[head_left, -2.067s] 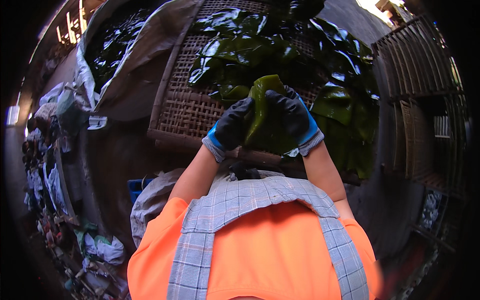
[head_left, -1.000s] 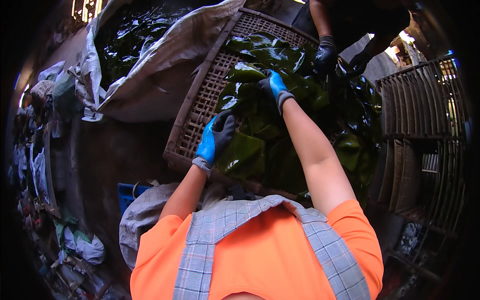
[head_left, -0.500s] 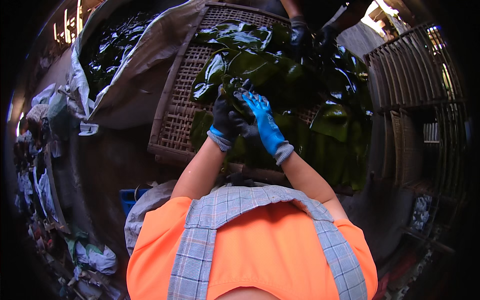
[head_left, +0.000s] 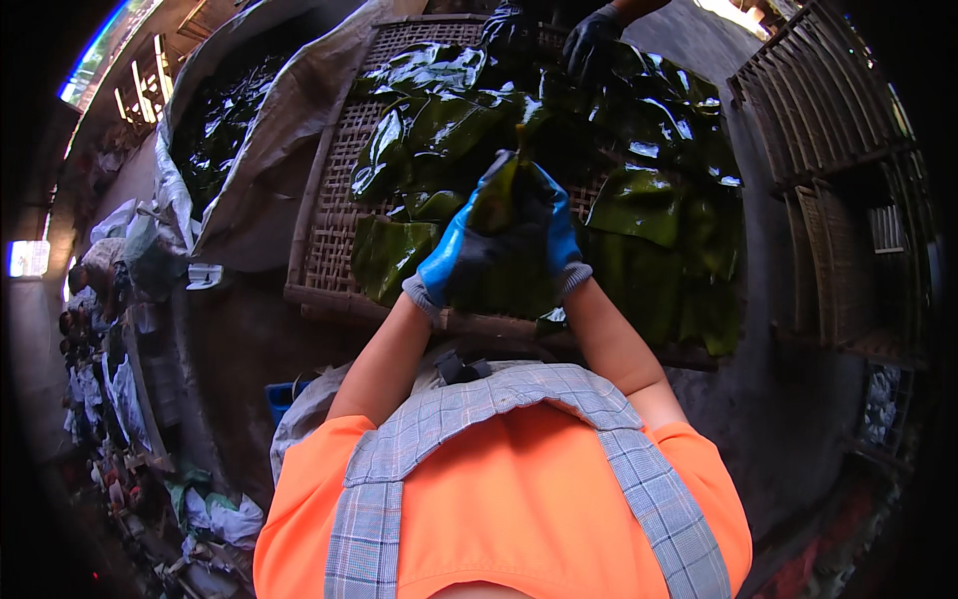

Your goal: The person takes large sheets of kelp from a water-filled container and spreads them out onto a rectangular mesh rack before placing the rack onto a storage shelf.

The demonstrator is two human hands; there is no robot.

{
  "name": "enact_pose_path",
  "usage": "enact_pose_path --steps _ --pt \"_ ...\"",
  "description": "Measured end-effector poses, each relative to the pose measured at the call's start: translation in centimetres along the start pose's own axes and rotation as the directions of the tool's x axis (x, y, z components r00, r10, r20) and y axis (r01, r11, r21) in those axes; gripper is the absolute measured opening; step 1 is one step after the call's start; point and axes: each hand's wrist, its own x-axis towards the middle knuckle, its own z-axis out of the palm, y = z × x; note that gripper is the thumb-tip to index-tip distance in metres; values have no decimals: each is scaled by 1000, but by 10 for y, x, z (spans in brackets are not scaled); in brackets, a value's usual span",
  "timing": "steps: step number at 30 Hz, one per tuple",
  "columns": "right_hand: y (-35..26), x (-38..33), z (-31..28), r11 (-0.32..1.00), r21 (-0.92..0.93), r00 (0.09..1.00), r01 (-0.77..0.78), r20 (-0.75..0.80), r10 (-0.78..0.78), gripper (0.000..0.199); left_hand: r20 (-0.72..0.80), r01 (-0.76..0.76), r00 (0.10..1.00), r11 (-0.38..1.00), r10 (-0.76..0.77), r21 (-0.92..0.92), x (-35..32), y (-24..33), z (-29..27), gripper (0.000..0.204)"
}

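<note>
Close together over the near middle of a woven bamboo tray (head_left: 329,215), my hands wear blue gloves with dark palms and grey cuffs. Between them is a wet, folded olive-green sheet (head_left: 494,205) that looks like kelp. My left hand (head_left: 454,250) is closed around its left side, palm turned up. My right hand (head_left: 554,215) grips it from the right, its fingers partly hidden behind the sheet. Glossy kelp sheets (head_left: 449,125) lie spread and overlapping over much of the tray. A flat kelp sheet (head_left: 639,205) lies to the right of my hands.
At the tray's far edge, another person's dark-gloved hands (head_left: 594,40) rest near the kelp. A pale sack (head_left: 284,115) with more dark leaves stands far left. Slatted bamboo racks (head_left: 823,110) rise on the right. Plastic bags (head_left: 225,519) lie at lower left.
My hands have turned palms inward and now hold a folded kelp sheet up between them. The other person's hands have moved left and farther back. The view has shifted slightly.
</note>
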Motion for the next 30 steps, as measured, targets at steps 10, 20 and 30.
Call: enact_pose_path --steps 10,20,30 --pt "-10 14 -24 955 -120 955 272 -91 -283 25 -235 267 901 893 -365 -363 -12 1 -7 31" --pt "-14 23 53 961 -276 1000 19 -1 -20 20 -370 -153 916 988 156 37 -18 42 -36 49" --pt "35 23 144 899 -375 957 -225 89 277 27 -110 60 981 788 -160 -613 -75 47 -214 23"
